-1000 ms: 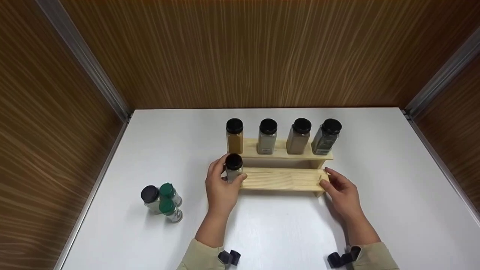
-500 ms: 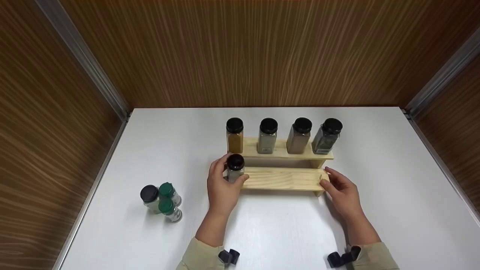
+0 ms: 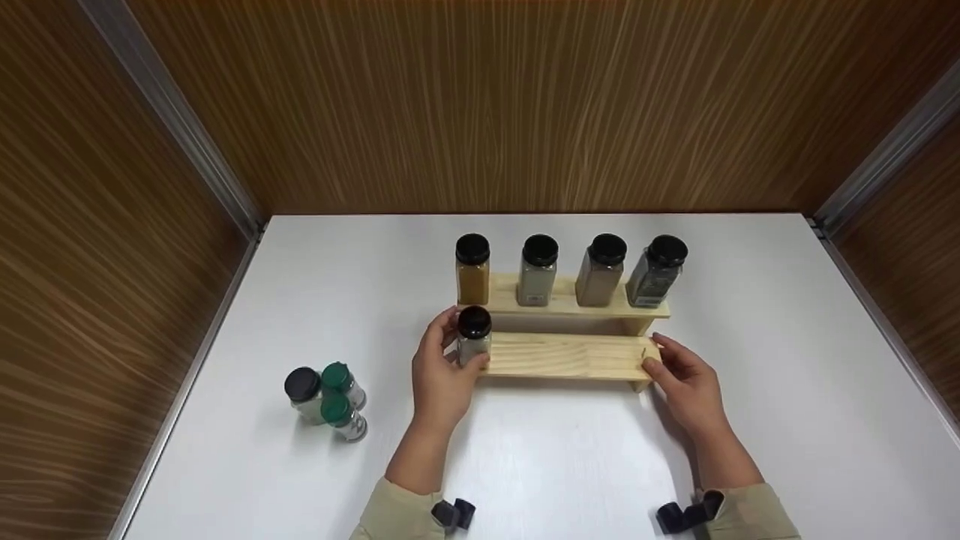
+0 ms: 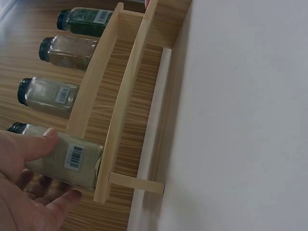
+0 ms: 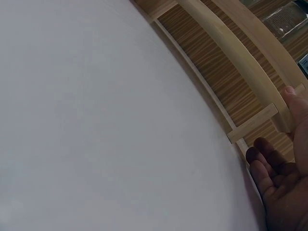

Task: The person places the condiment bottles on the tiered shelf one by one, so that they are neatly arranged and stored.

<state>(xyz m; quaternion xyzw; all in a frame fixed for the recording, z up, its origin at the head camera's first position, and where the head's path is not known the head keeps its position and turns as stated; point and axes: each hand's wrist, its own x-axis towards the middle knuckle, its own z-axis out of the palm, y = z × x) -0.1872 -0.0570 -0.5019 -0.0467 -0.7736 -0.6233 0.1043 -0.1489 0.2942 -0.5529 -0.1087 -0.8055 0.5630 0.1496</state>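
Note:
A pale wooden two-tier spice rack [image 3: 555, 356] stands on the white table. My left hand [image 3: 439, 379] is around a square, black-lidded spice jar [image 3: 473, 346] at the left end of the lower tier. In the left wrist view, the thumb [image 4: 45, 139] lies along this jar of pale powder, with the other fingers on its opposite side; its base is at the shelf board. My right hand [image 3: 686, 382] grips the right end of the lower tier, thumb on top and fingers curled beyond the end. In the right wrist view, the thumb [image 5: 291, 91] touches the board's end.
On the upper tier stand several black-lidded jars, among them an orange-brown one [image 3: 472, 277] and a dark one [image 3: 654, 277]. To the left on the table, a black-lidded jar [image 3: 304, 390] stands with two green-capped bottles [image 3: 345, 420]. Wood-grain panels [image 3: 525, 112] enclose the table.
The left thumb has drawn back slightly down along the jar, which stays at the lower tier's left end. The right hand keeps its grip on the rack. The head view has shifted slightly.

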